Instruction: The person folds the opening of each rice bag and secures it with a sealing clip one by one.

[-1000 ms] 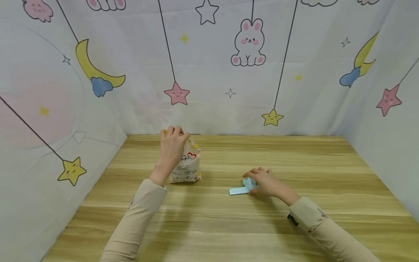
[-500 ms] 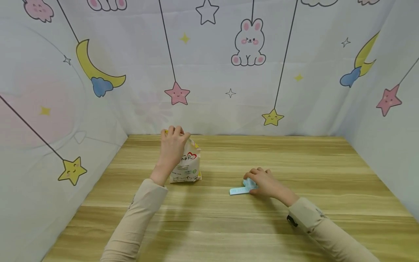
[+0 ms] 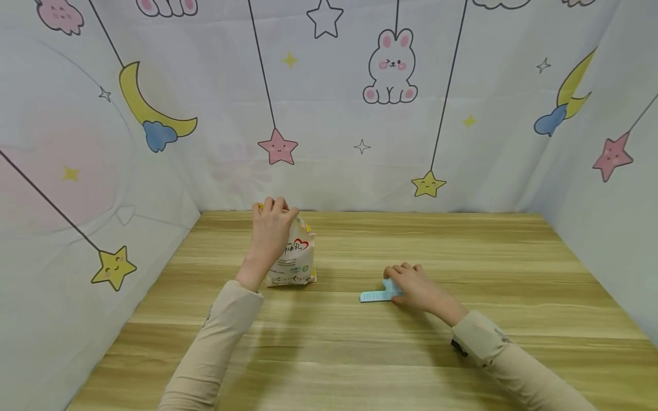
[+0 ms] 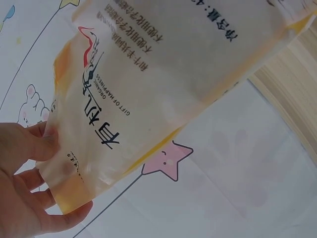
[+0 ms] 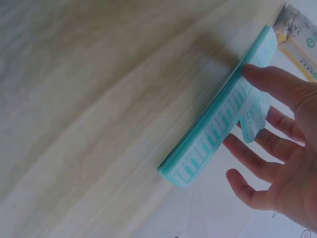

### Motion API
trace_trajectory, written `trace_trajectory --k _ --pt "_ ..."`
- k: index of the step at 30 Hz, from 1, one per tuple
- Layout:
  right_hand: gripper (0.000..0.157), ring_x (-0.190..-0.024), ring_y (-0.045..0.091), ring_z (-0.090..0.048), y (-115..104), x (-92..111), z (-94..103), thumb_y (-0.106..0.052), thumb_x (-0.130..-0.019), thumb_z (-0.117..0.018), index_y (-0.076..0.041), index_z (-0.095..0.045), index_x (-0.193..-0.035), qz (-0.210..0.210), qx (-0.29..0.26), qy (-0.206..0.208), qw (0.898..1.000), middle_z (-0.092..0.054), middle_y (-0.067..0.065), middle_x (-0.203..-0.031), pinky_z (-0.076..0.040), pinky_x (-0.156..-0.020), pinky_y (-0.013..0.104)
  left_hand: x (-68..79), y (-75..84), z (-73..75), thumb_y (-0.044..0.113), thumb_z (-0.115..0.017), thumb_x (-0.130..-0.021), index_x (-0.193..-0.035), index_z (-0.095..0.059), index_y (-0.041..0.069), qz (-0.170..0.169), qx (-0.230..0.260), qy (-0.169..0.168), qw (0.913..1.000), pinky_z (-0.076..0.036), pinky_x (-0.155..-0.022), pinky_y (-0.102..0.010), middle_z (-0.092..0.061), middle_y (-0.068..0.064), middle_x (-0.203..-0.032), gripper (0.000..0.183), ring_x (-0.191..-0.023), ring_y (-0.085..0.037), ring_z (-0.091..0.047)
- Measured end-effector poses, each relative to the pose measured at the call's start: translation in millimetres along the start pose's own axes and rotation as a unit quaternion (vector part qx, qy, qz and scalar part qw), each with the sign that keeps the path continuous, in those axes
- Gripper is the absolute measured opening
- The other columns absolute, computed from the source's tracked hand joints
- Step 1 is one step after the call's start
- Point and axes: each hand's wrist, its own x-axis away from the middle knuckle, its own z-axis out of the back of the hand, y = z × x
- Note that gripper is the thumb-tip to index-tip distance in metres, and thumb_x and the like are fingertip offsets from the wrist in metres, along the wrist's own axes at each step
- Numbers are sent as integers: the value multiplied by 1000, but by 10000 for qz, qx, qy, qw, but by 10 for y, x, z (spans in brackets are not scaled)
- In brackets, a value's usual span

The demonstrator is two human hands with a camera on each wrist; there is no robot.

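My left hand [image 3: 271, 231] pinches the top edge of an upright, cream plastic food bag [image 3: 294, 264] with a red heart outline and dark print. In the left wrist view, thumb and fingers grip the bag's yellowish end. To the right of it, my right hand [image 3: 420, 288] holds a light-blue bag clip [image 3: 374, 296] close over the table. The right wrist view shows the clip's long bar [image 5: 210, 131], printed with piano keys, with the thumb on its edge and fingers behind its handle. The hand hides part of the clip in the head view.
A wood-grain table [image 3: 339, 354] lies under both hands. White cloth walls [image 3: 329, 103] printed with rabbits, stars and moons stand at the back and sides. The bag stands between the left wall and the clip.
The bag clip has risen slightly and its visible end sits a little higher in the head view. My right hand has shifted only slightly; the left hand and bag stay put.
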Motion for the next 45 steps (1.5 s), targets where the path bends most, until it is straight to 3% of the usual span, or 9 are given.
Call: trace_trajectory --k 13,20,28,33,38,45 --pt "26 -80 21 -56 -15 14 19 -13 -73 -71 -13 -52 -90 314 -137 550 9979 -55 1 -87 -43 -71 46 0 10 6 6 -51 -88 -93 -66 15 13 -57 -30 10000 -40 -78 -47 -53 -9 -88 18 -86 -28 -49" --pt "24 -74 17 -55 -41 34 54 -11 -75 -69 -12 -54 -95 385 -96 620 9973 -55 1 -87 -43 -69 44 5 17 23 6 -50 -88 -94 -66 16 20 -81 -65 9999 -40 -78 -47 -53 -8 -88 20 -87 -28 -48" --pt "30 -81 21 -58 -58 49 75 -11 -76 -67 -7 -59 -104 351 71 609 9975 -58 4 -93 -43 -67 42 11 19 27 6 -50 -88 -94 -66 16 4 -109 -76 9999 -40 -78 -47 -53 -8 -88 20 -87 -28 -47" --pt "28 -78 20 -57 -69 47 85 -12 -75 -68 -5 -62 -102 283 151 667 9973 -56 4 -90 -42 -65 37 15 15 28 5 -50 -88 -94 -66 16 18 -85 -96 9999 -40 -78 -47 -53 -8 -89 20 -87 -28 -48" --pt "27 -73 19 -52 -73 28 97 -10 -74 -69 -4 -64 -99 258 212 768 9965 -53 5 -88 -34 -59 29 19 12 25 5 -51 -87 -94 -66 15 14 -55 -60 10000 -40 -78 -47 -53 -8 -89 19 -87 -28 -48" --pt "24 -75 19 -51 -56 -9 93 -11 -74 -69 -8 -63 -97 260 -19 894 9957 -51 3 -88 -35 -60 32 22 -5 19 0 -54 -84 -94 -66 14 11 27 -1 10000 -40 -77 -46 -54 -8 -90 21 -88 -28 -48"
